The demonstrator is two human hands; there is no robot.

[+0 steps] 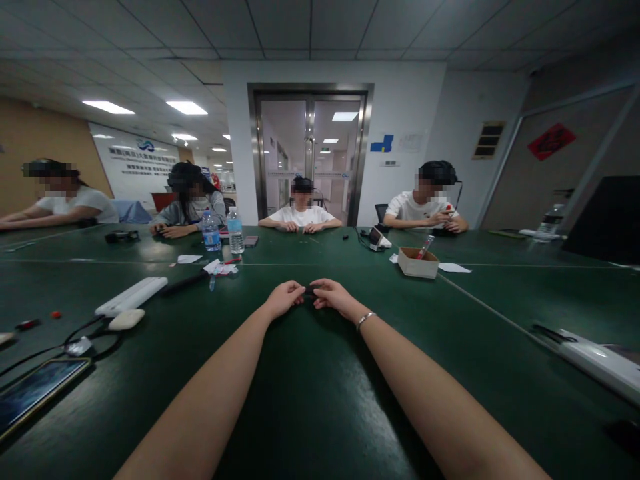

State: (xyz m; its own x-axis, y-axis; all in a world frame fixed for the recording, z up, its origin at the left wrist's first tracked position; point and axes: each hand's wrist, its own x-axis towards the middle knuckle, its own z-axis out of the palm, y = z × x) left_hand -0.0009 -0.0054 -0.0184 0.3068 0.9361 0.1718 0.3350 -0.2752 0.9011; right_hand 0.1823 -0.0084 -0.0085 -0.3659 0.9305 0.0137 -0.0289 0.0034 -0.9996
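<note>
Over green table (310,380), L hand (284,299) & R hand (336,297) pinch sm. dark item (309,291), fingers nearly closed; steady pressure prob. best.

Dim overall — ceiling lights (187,107) glow upper left; soft glare on green tabletop (330,400) — edges stretched.

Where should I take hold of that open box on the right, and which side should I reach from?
Probably pinch the open box by its near wall, toward the left end, coming from your side: that low wall faces you unblocked, and the slim item inside slants up to the right.
</note>
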